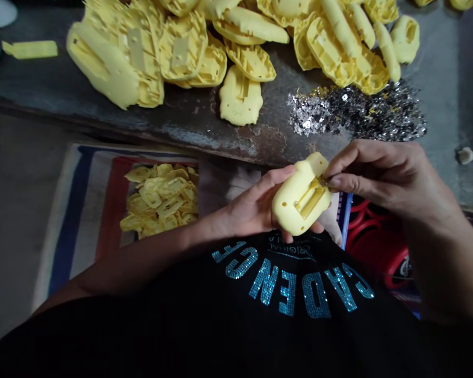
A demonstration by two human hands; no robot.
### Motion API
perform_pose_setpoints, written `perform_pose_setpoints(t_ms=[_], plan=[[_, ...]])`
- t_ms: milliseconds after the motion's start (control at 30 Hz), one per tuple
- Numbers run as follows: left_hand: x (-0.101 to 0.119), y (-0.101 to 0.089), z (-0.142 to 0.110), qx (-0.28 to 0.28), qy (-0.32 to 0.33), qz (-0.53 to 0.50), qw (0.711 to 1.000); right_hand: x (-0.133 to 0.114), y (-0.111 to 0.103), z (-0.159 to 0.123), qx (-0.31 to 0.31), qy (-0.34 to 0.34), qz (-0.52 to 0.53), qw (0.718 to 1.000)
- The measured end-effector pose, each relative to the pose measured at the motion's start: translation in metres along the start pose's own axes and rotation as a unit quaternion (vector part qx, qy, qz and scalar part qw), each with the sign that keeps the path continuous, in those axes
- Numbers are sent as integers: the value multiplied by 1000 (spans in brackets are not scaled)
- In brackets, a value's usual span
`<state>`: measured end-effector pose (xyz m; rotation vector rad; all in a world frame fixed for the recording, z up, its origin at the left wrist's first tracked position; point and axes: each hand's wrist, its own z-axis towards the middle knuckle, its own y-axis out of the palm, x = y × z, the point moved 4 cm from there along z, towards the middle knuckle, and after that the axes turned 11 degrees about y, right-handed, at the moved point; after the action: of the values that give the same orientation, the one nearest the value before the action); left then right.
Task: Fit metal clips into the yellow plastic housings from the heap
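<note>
The left hand [252, 207] cradles a smooth yellow plastic shell [295, 210], grip curled under it; the right hand [378, 176] pinches its rectangular slot [309, 198], grip closed.

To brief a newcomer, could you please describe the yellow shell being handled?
Start at the rusty metal bench, heaped with yellow plastic shells. Just below its front edge, the person's left hand cradles one rounded shell. Unlike the piled ones, it is lifted off the bench, with the right hand's fingertips pinching at its central slot.
</note>
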<state>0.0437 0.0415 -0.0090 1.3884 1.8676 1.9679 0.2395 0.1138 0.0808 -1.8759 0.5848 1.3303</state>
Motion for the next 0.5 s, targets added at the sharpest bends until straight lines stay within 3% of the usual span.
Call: perform_pose_setpoints(t_ms=[133, 233, 367, 500], plan=[[-2, 1, 0, 0, -7, 9, 1000, -9, -5, -5, 13, -50, -105, 993], [-1, 2, 0, -1, -9, 10, 1000, -13, -5, -9, 31, -36, -135, 990], [-2, 5, 0, -6, -9, 10, 1000, -13, -3, -6, 24, 6, -111, 994], [-3, 5, 0, -3, -10, 13, 1000, -10, -5, 5, -22, 4, -63, 998]])
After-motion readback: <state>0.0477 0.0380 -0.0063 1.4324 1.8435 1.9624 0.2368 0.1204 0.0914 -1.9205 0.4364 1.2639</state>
